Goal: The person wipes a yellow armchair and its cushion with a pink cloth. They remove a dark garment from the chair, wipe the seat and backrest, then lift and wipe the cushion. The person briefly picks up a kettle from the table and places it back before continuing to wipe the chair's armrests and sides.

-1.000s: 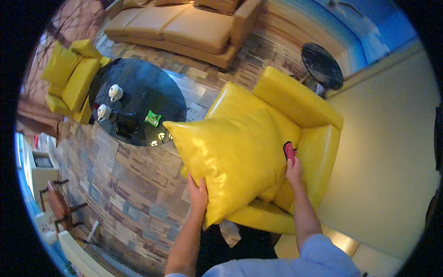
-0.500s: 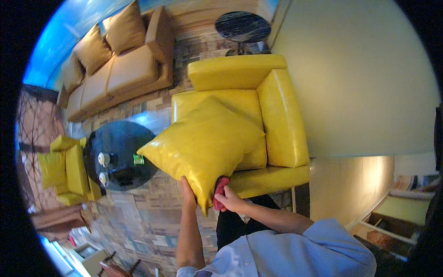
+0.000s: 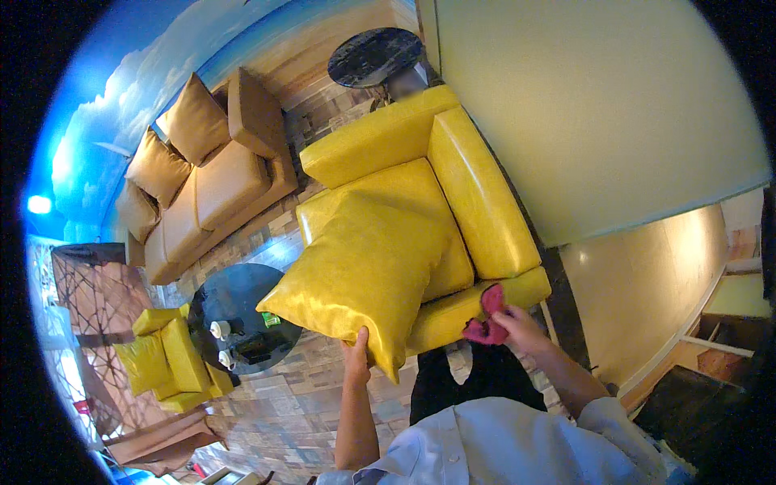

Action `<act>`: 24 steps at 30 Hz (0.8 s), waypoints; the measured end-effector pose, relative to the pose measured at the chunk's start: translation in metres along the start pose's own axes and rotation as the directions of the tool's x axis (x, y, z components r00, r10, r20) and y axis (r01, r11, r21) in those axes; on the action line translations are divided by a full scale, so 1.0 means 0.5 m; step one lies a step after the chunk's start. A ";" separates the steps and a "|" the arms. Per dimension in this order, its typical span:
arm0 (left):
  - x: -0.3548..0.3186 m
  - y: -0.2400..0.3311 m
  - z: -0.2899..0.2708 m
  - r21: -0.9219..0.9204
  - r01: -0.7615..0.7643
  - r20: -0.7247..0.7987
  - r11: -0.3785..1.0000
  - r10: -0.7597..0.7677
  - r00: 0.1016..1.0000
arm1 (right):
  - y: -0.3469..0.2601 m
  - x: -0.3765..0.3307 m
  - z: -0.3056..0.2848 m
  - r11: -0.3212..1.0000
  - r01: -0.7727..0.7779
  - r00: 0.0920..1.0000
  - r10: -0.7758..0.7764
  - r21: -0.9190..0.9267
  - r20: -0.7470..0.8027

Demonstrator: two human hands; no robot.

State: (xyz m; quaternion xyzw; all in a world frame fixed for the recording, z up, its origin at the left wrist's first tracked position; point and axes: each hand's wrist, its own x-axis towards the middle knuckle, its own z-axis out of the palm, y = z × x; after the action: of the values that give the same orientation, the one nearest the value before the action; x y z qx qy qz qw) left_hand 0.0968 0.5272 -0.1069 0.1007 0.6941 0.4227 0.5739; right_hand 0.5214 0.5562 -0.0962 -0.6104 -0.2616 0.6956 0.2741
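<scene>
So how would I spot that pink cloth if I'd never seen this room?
Start with the big yellow armchair beside the pale wall. Go to its near arm, where the person's right grip holds the pink cloth. It is small, crumpled and pink, while the armchair and the large cushion next to it are yellow.

a wall mural (image 3: 121,97) of blue sky, white cloud and sand ran behind a tan sofa (image 3: 230,174) with three loose cushions (image 3: 194,120). a small round black side table (image 3: 376,56) stood past the sofa's end. a second, dark round table (image 3: 230,289) stood beside a far yellow armchair (image 3: 186,356). the floor (image 3: 303,420) was patchwork planking in brown and grey. a plain pale panel (image 3: 582,121) filled the upper right, warm light glowing below it.
</scene>
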 end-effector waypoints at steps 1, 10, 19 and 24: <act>0.018 -0.011 -0.016 -0.035 -0.040 0.014 0.999 0.041 0.999 | -0.005 -0.012 -0.016 0.989 -0.001 1.000 0.002 0.146 -0.002; 0.004 0.086 0.083 0.047 -0.213 -0.159 0.976 0.218 0.963 | 0.022 -0.027 -0.114 0.901 0.027 0.996 0.014 0.432 -0.092; 0.074 0.354 0.179 0.628 -0.536 0.013 0.564 0.682 0.732 | -0.018 -0.016 -0.103 0.927 -0.033 0.999 0.030 0.373 0.012; 0.054 0.543 0.258 0.883 -0.426 0.168 0.198 0.713 0.681 | 0.001 0.020 -0.154 0.965 -0.033 0.998 0.043 0.259 -0.034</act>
State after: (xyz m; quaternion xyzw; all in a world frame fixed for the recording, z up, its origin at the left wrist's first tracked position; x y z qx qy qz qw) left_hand 0.1081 0.7738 0.0668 0.5701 0.7872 0.1960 0.1299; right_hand 0.5969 0.5652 -0.1130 -0.5878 -0.1513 0.7169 0.3430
